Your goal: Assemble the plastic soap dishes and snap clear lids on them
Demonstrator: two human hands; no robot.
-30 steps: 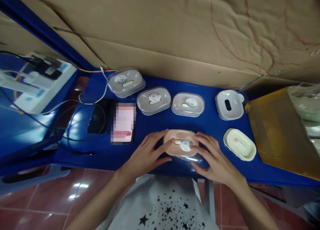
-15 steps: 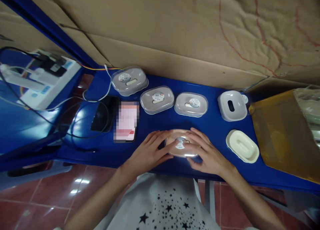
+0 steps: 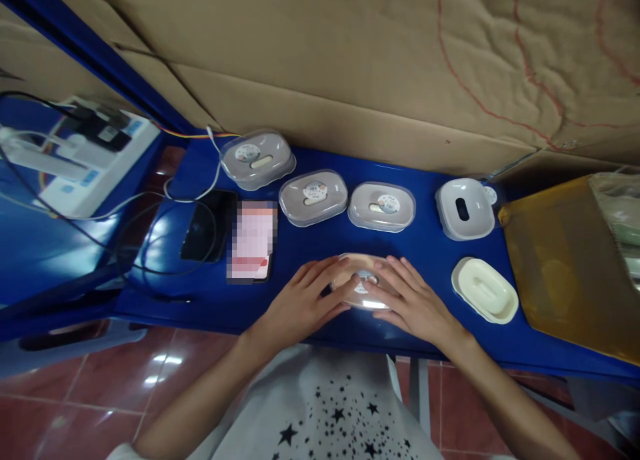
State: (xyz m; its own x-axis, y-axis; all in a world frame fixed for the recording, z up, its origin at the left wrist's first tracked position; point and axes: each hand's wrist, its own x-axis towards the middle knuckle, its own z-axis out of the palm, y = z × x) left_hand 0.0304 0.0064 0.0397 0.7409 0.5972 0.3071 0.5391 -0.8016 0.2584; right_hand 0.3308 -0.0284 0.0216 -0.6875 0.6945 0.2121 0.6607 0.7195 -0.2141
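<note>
Near the front edge of the blue table, a lidded soap dish (image 3: 367, 304) with a clear cover and a round label lies between my hands. My left hand (image 3: 310, 299) grips its left end, with the fingers over the lid and the thumb on the label. From the other side my right hand (image 3: 413, 300) holds the right end, fingers spread across the cover. Three similar covered soap dishes, a left one (image 3: 257, 160), a middle one (image 3: 314, 197) and a right one (image 3: 381, 207), lie behind. My fingers hide part of the held dish.
To the right sit a light grey dish (image 3: 465, 210) with a dark oval opening and a cream tray (image 3: 484, 290), beside a brown box (image 3: 560, 267). On the left lie a lit phone (image 3: 253, 240), a dark phone (image 3: 207, 227), cables and a power strip (image 3: 100, 160). Cardboard (image 3: 300, 60) stands behind.
My right hand has shifted slightly on the lid, its fingers a little further right. The held soap dish tilts slightly differently. The other things stay in place.
</note>
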